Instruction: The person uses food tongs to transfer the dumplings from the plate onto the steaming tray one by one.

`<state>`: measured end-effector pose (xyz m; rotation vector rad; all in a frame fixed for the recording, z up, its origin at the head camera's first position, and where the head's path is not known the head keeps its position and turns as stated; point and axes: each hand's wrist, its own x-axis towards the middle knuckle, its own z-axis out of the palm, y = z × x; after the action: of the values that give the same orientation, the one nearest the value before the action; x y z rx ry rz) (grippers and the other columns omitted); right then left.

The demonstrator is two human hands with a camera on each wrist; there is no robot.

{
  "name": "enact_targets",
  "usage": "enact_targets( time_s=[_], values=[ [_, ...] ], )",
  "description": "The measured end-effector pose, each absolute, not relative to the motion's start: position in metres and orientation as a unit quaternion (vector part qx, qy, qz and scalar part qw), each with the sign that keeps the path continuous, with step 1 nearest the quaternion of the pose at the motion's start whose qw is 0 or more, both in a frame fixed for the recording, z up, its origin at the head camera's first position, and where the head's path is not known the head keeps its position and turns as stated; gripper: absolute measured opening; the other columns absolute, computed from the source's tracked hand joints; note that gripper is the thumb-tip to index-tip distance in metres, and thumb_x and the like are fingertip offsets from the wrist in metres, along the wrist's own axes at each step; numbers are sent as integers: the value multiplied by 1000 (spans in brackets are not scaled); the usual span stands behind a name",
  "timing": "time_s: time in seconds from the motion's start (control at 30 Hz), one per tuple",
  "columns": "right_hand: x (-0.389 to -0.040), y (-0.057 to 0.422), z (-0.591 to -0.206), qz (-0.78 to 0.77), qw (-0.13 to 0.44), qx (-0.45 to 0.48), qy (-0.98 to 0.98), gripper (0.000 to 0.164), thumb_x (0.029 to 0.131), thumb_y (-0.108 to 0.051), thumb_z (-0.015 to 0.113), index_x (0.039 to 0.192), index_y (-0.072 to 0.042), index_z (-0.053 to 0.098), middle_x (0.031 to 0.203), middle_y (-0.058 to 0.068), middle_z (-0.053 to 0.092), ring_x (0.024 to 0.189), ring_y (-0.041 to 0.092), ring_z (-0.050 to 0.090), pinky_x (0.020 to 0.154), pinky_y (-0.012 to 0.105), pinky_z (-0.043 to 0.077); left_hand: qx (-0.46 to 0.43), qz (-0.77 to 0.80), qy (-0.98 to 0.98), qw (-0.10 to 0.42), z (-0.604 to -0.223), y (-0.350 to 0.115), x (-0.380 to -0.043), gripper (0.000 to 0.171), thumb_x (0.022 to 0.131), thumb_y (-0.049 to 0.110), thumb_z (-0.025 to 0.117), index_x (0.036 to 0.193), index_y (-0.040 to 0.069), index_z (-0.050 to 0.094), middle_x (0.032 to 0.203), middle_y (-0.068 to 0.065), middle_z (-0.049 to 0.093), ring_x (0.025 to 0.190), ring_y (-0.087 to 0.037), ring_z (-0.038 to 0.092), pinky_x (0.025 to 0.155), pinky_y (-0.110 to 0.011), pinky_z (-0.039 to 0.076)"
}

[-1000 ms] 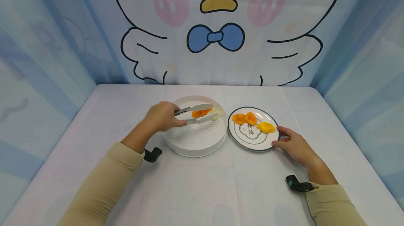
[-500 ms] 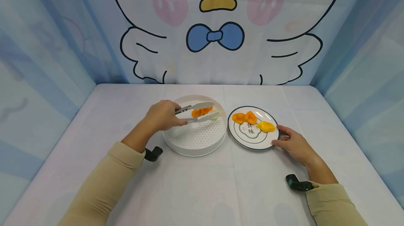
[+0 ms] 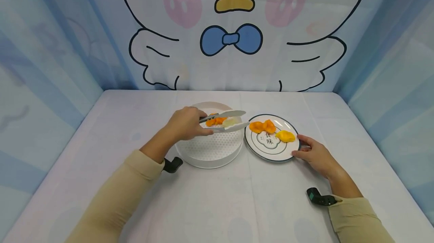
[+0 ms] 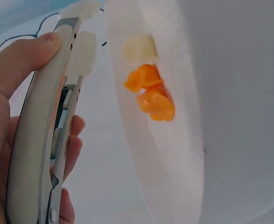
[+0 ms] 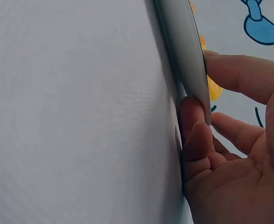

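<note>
The step in hand appears to be shifting lumps between plate and tray with tongs, judged at a point between two pick-ups; the left hand (image 3: 186, 124) grips the tongs (image 3: 232, 113), whose arms stand apart with nothing seen between them; they hang over the round white tray (image 3: 203, 150), tips reaching past its edge towards the patterned plate (image 3: 278, 155); the right hand (image 3: 318, 156) grasps the plate's rim on the side away from the tray, seemingly to steady it.

On the plate lie two orange lumps (image 3: 270, 127), touching, and a yellow lump (image 3: 286, 136) near the right hand; in the tray lie two more orange lumps (image 4: 144, 78) and a pale lump (image 4: 139, 49); plate and tray sit side by side on the worktop (image 3: 217, 205).

The next move probably calls for bringing the spread tips over one lump on the plate, lightly squeezing the handles and keeping the plate steady; which lump, I cannot tell.

The left wrist view shows the tray's lumps unobstructed, where in the head view the tongs partly cross them; it also shows the thumb pressing one handle; the right wrist view alone shows a finger tucked beneath the plate's rim; whether the plate's base rests fully on the worktop cannot be told.
</note>
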<state>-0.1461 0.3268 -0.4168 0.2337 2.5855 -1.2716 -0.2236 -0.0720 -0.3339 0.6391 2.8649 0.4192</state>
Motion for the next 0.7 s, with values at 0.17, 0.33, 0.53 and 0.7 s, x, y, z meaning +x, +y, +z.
enact_targets(
  time_s=[0.17,0.33,0.53,0.7],
  values=[
    [-145,327,-417,-442,122,78,885,85,93,-26,72,157,1,23,144,25,35,102,29,45,73,26,46,242,128,958,88,-335,-53,-227,67,83,52,78,132,9,66,123,-4,68,101,-19,59,87,-39,49],
    [-146,327,-418,-439,123,81,886,85,93,-27,72,157,0,23,146,25,34,104,30,44,75,27,45,269,120,951,97,-335,-33,-229,62,83,52,77,129,10,69,111,0,70,89,-17,56,76,-33,46],
    [-145,327,-418,-438,121,81,887,86,93,-28,73,157,0,24,143,24,36,103,30,44,73,27,45,302,108,943,90,-337,-13,-231,53,85,54,75,119,14,74,90,6,66,81,-16,55,67,-30,41],
    [-146,327,-418,-433,121,80,890,86,92,-29,73,157,1,24,142,24,36,103,30,45,74,27,46,325,125,933,88,-340,-1,-233,47,85,53,75,114,16,75,79,8,61,76,-15,52,64,-29,39]
  ],
)
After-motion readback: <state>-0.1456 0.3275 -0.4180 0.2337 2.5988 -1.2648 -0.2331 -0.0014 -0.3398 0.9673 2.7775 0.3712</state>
